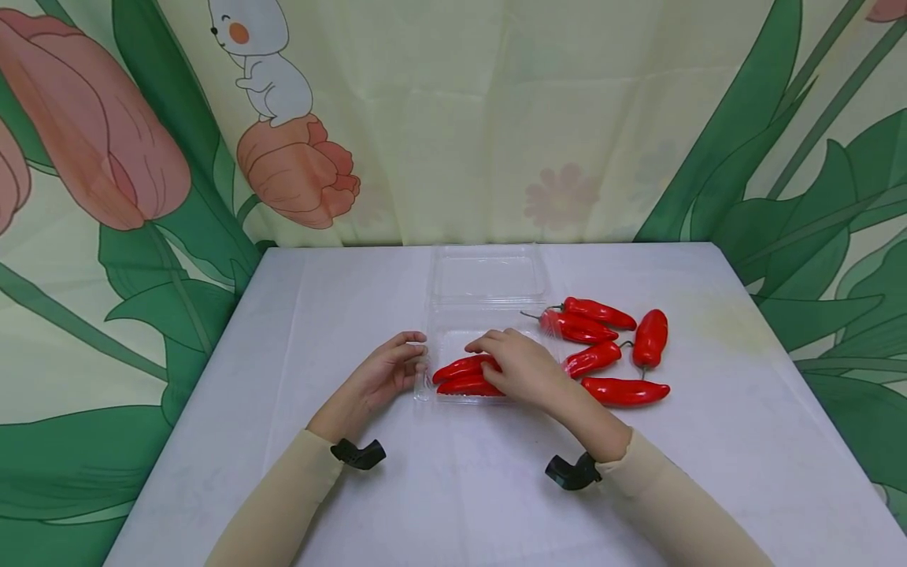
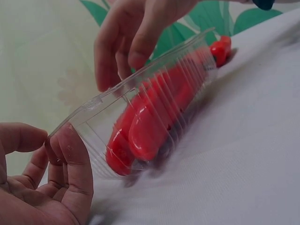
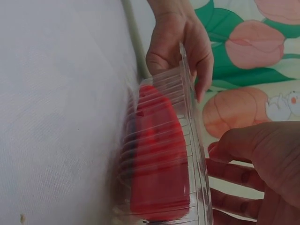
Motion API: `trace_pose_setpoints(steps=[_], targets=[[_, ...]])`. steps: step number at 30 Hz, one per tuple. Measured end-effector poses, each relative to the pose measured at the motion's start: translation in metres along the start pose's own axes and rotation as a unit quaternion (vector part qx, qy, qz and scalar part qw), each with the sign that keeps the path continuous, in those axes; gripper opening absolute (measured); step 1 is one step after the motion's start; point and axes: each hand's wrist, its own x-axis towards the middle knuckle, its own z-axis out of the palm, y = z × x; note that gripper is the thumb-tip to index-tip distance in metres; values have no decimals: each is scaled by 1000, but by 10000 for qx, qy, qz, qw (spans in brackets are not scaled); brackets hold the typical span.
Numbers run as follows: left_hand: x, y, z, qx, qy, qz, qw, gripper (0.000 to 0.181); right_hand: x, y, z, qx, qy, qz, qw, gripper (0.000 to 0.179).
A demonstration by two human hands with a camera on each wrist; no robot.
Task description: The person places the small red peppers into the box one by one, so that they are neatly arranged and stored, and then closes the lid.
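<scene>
A clear plastic clamshell box [image 1: 453, 337] lies on the table with its lid [image 1: 489, 277] laid back. Two red chili peppers [image 1: 464, 385] lie side by side along its near wall. My left hand [image 1: 383, 376] is at the box's left end; in the left wrist view its thumb and fingers pinch the rim [image 2: 91, 104]. Over the box is my right hand [image 1: 527, 370], its loosely bent fingers [image 2: 140, 49] hanging above the peppers with nothing held. In the right wrist view those fingers [image 3: 236, 176] are spread along the rim.
Several more red peppers [image 1: 623, 391] lie loose just right of the box, some with stems. White cloth [image 1: 340, 299] covers the table. A curtain [image 1: 460, 118] printed with tulips hangs right behind the table's far edge.
</scene>
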Motion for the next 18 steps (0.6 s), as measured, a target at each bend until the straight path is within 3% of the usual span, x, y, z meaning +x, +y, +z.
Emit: trace_pose_setpoints(steps=[18], targets=[[0, 0, 0, 4, -13, 14, 10000, 22, -5, 7, -9, -117, 187, 133, 9997, 46]])
